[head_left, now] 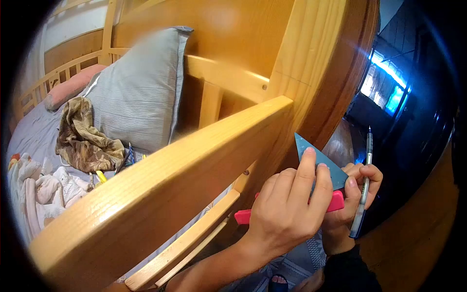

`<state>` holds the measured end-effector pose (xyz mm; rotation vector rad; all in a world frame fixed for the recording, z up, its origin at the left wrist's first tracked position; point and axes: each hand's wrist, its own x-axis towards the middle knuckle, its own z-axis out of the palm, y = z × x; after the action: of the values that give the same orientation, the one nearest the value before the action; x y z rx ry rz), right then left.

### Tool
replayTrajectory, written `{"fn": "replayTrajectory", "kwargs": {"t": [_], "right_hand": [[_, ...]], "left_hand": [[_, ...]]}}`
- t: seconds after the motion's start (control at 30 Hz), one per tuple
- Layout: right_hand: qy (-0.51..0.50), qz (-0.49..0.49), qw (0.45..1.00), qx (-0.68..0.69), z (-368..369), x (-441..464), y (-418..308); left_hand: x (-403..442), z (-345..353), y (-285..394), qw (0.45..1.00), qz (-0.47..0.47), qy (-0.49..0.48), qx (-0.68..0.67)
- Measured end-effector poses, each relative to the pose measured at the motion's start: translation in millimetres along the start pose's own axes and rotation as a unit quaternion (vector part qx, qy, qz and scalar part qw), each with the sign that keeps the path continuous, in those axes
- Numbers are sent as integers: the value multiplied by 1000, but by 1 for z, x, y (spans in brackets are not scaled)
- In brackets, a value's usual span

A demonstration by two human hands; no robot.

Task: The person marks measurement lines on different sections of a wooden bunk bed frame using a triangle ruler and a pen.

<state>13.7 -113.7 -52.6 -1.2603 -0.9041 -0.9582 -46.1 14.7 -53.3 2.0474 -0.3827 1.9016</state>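
A blue triangular plate [329, 166] with small markings stands tilted beside the wooden post. My left hand [292, 202] presses its fingertips on the plate's face, and a pink bar [335, 201] runs beneath this hand, its middle hidden. At the plate's right corner, my right hand [360, 187] has its thumb and fingers closed. A pen [367, 182] with a clear barrel and dark tip pointing up is held between those fingers.
A wooden rail [165, 180] crosses the view and meets the post [309, 53]. Beyond it lie a grey striped pillow [138, 92], a camouflage cloth [85, 138], a pink cushion [75, 86] and rumpled cloths [48, 190]. A foot in a dark sandal [278, 283] shows below.
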Motion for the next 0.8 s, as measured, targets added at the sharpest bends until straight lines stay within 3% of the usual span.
{"fn": "replayTrajectory", "kwargs": {"t": [0.37,0.53,0.67,0.8], "right_hand": [[-2,-19,1000,-21,-4,-1,-1],[-54,-56,997,7,-10,-1,0],[-69,-76,995,-19,-9,8,5],[-37,-19,999,13,2,20,3]], "left_hand": [[-2,-1,2,1000,-4,-4,-17],[-2,-7,0,999,-5,-14,-33],[-2,-7,-10,999,43,-10,16],[11,3,-12,999,11,-12,47]]}}
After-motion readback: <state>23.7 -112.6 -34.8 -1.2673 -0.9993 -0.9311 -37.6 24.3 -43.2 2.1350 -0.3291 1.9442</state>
